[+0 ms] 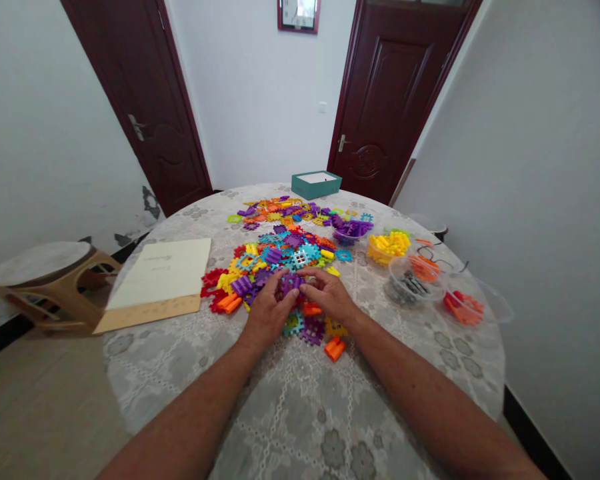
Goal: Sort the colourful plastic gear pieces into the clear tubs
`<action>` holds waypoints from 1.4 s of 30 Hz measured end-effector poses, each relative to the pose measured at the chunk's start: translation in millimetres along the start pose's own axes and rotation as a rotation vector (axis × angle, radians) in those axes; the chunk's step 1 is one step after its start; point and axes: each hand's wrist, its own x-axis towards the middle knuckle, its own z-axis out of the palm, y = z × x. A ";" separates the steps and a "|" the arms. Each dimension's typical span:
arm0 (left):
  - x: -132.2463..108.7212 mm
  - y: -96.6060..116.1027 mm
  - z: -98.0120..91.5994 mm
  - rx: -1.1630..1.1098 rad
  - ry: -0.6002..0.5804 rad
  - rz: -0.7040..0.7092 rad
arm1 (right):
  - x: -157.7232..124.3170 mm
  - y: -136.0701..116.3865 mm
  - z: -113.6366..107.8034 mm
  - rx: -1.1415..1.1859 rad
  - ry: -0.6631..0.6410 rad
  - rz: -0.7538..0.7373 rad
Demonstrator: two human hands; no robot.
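My left hand (270, 303) and my right hand (327, 292) meet over a heap of plastic building pieces (260, 260). Both grip a purple building piece (292, 284), thumbs and fingers closed on its two sides. Red, yellow, blue and purple notched pieces lie beyond and left of the hands. Under the wrists are a purple notched piece (312, 331) and a light blue one (293, 323). An orange double-tube piece (335, 348) rests on the cloth near my right wrist.
Clear tubs on the right hold purple (351, 230), yellow (389, 245), grey (411, 285) and red-orange pieces (463, 308). A second heap (280, 212) lies farther back, before a green box (317, 185). A paper pad (163, 273) is on the left; a wooden stool (55, 287) stands beside the table.
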 end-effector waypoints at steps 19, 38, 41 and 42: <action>-7.0 -10.6 9.4 0.310 -0.040 0.474 | 99.5 -48.0 -145.3 -0.754 0.577 0.016; -4.7 -10.0 7.1 0.328 -0.025 0.477 | 99.2 -5.7 -132.1 -1.059 0.383 -0.099; -4.3 -11.7 8.0 0.327 -0.022 0.484 | 83.3 12.5 -108.2 -1.115 0.212 -0.120; -4.1 -12.2 8.2 0.328 -0.020 0.486 | 80.3 18.7 -101.6 -1.141 0.174 -0.135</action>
